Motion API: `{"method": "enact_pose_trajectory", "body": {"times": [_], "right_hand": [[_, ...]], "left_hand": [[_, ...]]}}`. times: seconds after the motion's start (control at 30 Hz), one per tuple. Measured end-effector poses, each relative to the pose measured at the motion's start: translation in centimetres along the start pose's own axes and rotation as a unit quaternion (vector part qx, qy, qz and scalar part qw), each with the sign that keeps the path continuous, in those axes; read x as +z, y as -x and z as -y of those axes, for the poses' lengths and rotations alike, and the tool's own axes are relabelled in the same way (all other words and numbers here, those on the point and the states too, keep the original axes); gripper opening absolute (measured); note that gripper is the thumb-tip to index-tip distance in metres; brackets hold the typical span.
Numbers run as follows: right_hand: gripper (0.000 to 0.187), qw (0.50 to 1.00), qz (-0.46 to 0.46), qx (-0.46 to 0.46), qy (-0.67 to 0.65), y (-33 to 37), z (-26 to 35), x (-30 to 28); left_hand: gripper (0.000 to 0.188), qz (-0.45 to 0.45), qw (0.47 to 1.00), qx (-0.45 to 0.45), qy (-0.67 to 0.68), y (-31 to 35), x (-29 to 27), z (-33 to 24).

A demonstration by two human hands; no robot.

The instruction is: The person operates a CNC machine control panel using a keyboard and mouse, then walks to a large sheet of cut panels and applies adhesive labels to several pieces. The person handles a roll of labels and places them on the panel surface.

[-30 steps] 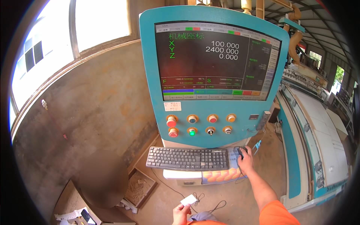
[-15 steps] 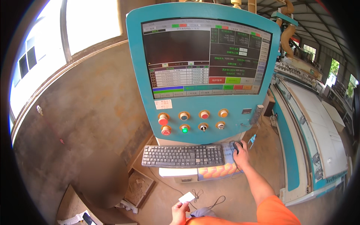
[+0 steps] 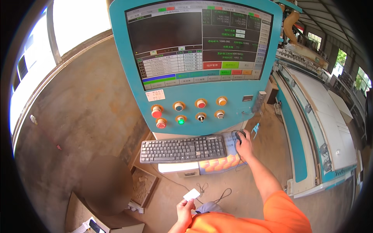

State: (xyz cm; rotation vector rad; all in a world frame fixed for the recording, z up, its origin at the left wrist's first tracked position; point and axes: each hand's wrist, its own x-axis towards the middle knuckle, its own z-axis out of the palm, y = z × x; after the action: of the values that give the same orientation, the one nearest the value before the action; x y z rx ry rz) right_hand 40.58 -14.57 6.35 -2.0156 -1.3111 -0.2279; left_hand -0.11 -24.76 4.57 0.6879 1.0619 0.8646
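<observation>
My right hand (image 3: 244,146) rests over a black computer mouse (image 3: 239,135) on a printed mouse pad (image 3: 230,144), fingers wrapped on it. Low in the view, my left hand (image 3: 185,209) pinches a small white card (image 3: 192,194) between thumb and fingers. A black keyboard (image 3: 183,150) lies on the shelf just left of the mouse. Above it stands a teal control cabinet (image 3: 202,92) with a lit screen (image 3: 167,46). Its panel carries red, blue and orange buttons, a glowing green button (image 3: 181,120) and a key switch (image 3: 201,117).
A large flatbed machine (image 3: 316,116) with white panels runs along the right. At lower left are a box of debris (image 3: 143,188) and a table with a phone (image 3: 96,226). A loose cable (image 3: 224,195) lies on the floor. A wall and bright window stand left.
The view has shifted, so the cabinet, screen and keyboard sit higher and further left. My right hand stays on the mouse, and my left hand still holds the card.
</observation>
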Motion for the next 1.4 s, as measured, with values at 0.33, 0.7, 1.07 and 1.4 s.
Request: {"method": "enact_pose_trajectory", "body": {"times": [0.33,0.7,1.07,1.4], "right_hand": [[0.044,1.0,-0.012,-0.007,0.0,-0.1,-1.3,1.1],[0.044,1.0,-0.004,-0.008,-0.003,-0.2,-1.0,1.1],[0.044,1.0,0.001,0.01,0.004,-0.2,-0.8,0.9],[0.045,1.0,0.011,0.015,0.015,-0.1,-0.6,0.5]], "left_hand": [[0.017,0.021,1.0,0.006,-0.004,0.1,0.5,-0.3],[0.017,0.007,1.0,-0.002,-0.004,0.6,1.0,-0.4],[0.017,0.007,1.0,0.001,-0.006,1.3,1.2,-0.3],[0.015,0.004,1.0,-0.002,-0.013,1.2,1.1,0.3]]}}
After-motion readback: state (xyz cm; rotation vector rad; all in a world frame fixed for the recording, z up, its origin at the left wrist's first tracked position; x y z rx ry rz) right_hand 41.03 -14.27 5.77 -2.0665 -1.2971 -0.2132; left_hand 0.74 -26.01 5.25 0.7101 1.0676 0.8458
